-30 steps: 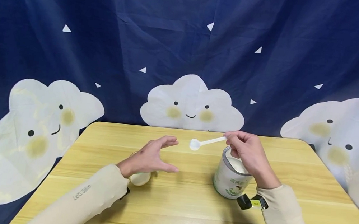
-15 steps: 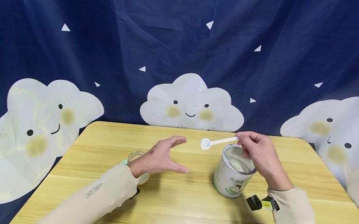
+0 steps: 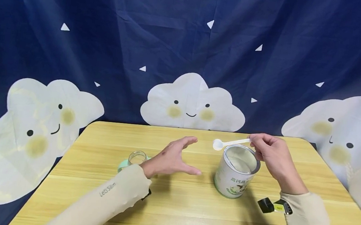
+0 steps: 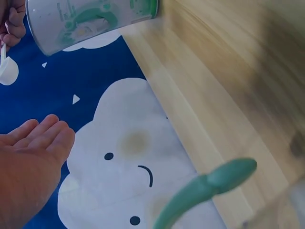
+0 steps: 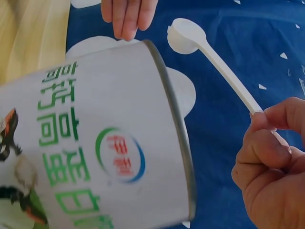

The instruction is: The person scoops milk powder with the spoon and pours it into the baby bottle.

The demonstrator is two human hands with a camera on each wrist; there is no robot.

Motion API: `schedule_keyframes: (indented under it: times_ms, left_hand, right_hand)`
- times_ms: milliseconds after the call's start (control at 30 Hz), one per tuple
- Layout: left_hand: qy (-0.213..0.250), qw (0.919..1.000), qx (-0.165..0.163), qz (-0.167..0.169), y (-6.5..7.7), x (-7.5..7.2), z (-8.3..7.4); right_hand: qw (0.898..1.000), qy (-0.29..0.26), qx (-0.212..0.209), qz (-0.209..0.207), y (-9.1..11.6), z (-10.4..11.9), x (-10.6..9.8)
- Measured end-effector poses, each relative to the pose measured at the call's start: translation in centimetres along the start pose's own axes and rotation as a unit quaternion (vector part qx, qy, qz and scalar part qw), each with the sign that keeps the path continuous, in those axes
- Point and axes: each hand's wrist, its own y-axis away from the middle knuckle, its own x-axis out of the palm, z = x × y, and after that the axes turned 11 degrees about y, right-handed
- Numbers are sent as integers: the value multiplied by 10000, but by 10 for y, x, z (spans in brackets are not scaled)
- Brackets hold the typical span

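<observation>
Between thumb and fingers, my right hand [image 3: 272, 155] pinches the handle end of a white measuring scoop [image 3: 218, 144]. The scoop's bowl hangs just above and left of the rim of an open milk powder can [image 3: 233, 182], which stands upright with pale powder inside. In the right wrist view the scoop [image 5: 228, 71] is beside the can's mouth, apart from it. My left hand [image 3: 172, 159] hovers left of the can, fingers and thumb spread, holding nothing. Behind its wrist stands an open glass jar or bottle [image 3: 137, 157], partly hidden by the sleeve.
A mint-green part [image 3: 123, 165] shows beside the glass vessel; in the left wrist view a green curved handle-like piece [image 4: 205, 188] is near the camera. The wooden table [image 3: 191, 207] ends at a blue cloud-printed curtain [image 3: 174, 36].
My right hand has moved right with the scoop, uncovering more of the can's mouth. The left hand has also shifted right, so the glass vessel's rim shows.
</observation>
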Motion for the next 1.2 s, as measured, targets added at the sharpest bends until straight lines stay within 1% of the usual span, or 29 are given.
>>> schedule_keyframes:
  times_ms: [233,500,700,900,1067,1200]
  left_hand:
    - [49,10000,35,-52,-6,14,0]
    - [175,9998,57,-94,-12,31,0]
    - [107,9999,13,-131,-14,42,2]
    - [106,9999,11,-87,-17,52,2]
    - [77,9999,-45,-70,-22,60,0]
    - [128,9998,-86,-101,-28,67,-2]
  right_hand:
    - [10000,-56,58,-39,5,-7,-7]
    - [9997,166,74,-180,7,-15,-18]
    - [9988,412,114,-231,11,-22,-28]
    - [9977,588,203,-261,14,-30,-37]
    - [9939,1029,268,-306,17,-30,-40]
    - [9866,1574,96,-421,18,-30,-39]
